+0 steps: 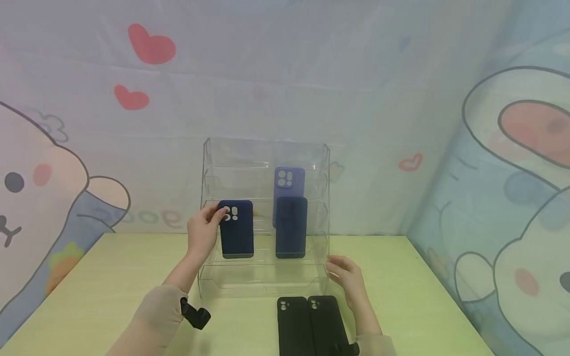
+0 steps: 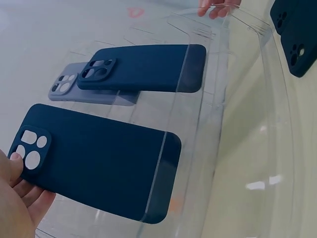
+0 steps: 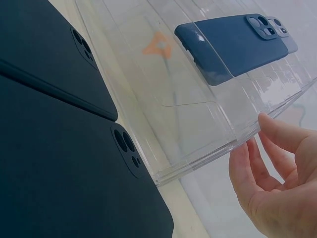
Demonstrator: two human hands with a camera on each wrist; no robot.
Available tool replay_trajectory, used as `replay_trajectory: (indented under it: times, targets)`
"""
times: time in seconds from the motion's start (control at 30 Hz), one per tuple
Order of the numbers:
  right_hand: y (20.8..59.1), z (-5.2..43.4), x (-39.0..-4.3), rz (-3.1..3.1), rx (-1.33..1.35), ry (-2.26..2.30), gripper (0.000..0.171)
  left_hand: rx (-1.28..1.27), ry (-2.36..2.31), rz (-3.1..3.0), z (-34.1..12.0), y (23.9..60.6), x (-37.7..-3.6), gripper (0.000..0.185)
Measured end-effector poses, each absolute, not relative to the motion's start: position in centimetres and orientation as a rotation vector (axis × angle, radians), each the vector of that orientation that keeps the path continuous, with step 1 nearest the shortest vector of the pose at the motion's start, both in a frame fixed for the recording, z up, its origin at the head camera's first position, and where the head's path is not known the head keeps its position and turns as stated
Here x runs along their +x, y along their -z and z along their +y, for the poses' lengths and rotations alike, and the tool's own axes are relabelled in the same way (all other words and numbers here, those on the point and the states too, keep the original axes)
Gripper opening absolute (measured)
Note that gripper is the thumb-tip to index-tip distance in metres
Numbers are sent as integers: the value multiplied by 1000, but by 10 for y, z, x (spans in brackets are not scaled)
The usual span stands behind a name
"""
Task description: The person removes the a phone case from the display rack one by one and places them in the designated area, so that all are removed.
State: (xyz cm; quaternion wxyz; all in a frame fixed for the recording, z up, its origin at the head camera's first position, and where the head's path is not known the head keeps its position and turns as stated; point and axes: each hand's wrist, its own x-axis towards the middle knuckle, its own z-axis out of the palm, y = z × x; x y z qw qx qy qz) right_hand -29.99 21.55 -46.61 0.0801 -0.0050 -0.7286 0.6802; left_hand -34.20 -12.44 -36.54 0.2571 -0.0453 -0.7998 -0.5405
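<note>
At the clear rack [image 1: 267,288], the left hand [image 1: 205,232] pinches a dark blue case [image 1: 238,240] by its camera end, its lower end behind a lip left of the rack's middle. The right hand [image 1: 348,277], half open, touches the rack's right side. Seating this case seems in hand; next calls for a gentle release.

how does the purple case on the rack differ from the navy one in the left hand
Colour: the purple case is pale, the navy case dark. The purple case sits higher in the rack than the navy case. The left hand pinches the navy case; no hand touches the purple case. Both have camera cutouts.
</note>
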Motion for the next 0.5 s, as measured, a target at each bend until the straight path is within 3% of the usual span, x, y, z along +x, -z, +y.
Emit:
replay_trajectory:
  times: [0.5]
  targets:
    - [466, 215, -299, -2197, -15, -2024, 38, -122, 1579, -2100, -119, 345, -316, 32]
